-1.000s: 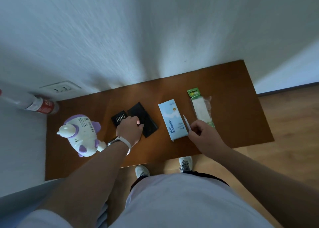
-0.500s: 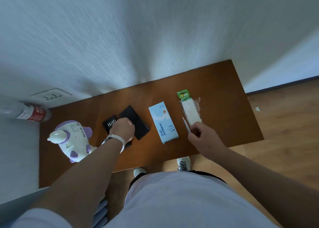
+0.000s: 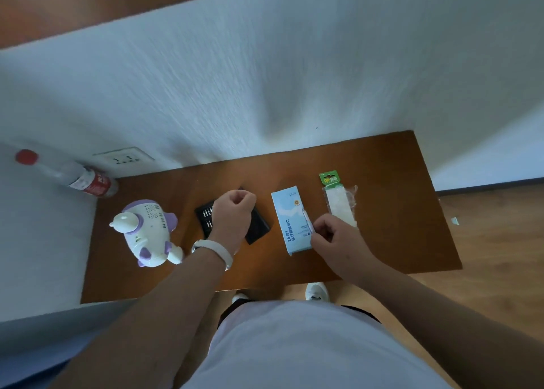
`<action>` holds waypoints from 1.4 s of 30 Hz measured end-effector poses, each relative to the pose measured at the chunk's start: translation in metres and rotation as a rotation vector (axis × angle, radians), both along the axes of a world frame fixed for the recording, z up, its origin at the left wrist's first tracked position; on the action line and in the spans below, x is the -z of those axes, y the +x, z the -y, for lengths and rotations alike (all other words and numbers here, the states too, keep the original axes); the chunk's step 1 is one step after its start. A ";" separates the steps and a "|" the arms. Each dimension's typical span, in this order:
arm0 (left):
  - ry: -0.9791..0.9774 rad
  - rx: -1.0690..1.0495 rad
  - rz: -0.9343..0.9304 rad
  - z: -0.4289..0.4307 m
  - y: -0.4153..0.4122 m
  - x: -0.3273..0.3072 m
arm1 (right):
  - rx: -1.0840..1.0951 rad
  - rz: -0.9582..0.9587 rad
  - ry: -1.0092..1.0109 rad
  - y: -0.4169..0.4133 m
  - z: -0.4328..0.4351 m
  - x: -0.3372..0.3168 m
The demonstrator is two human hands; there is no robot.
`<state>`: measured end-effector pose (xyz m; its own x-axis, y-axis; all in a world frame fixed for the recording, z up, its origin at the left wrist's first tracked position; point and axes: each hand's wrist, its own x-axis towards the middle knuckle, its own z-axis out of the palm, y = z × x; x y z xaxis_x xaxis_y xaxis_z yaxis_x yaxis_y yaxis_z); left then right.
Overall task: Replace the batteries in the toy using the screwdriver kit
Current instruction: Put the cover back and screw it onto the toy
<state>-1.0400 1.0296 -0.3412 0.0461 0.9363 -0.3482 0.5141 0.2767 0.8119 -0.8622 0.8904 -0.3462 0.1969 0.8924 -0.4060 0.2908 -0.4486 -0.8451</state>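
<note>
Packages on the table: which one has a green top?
The clear plastic battery pack, farthest right on the table; its header card is green. The box to its left is light blue.

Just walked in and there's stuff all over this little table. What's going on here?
A person stands at a wooden table. Their right hand pinches a thin white screwdriver at the edge of the blue box. Their left hand is curled above the open black bit case; whether it holds a bit is not visible. The toy stands untouched at the left, and the battery pack lies to the right.
</note>
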 end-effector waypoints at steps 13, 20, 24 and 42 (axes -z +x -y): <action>-0.246 -0.195 0.889 0.016 -0.043 -0.096 | -0.151 0.001 0.263 -0.077 -0.050 -0.093; -0.332 -0.221 1.028 0.017 -0.082 -0.110 | -0.168 0.006 0.274 -0.127 -0.062 -0.109; -0.335 -0.223 1.037 0.014 -0.104 -0.116 | -0.169 0.004 0.271 -0.149 -0.067 -0.111; -0.326 -0.243 1.082 0.001 -0.158 -0.117 | -0.096 -0.036 0.256 -0.216 -0.080 -0.123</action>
<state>-1.1976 1.0282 -0.2244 0.2989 0.8344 -0.4630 -0.5021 0.5501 0.6673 -1.0778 0.9702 -0.2231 0.0964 0.9807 -0.1700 0.2895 -0.1910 -0.9379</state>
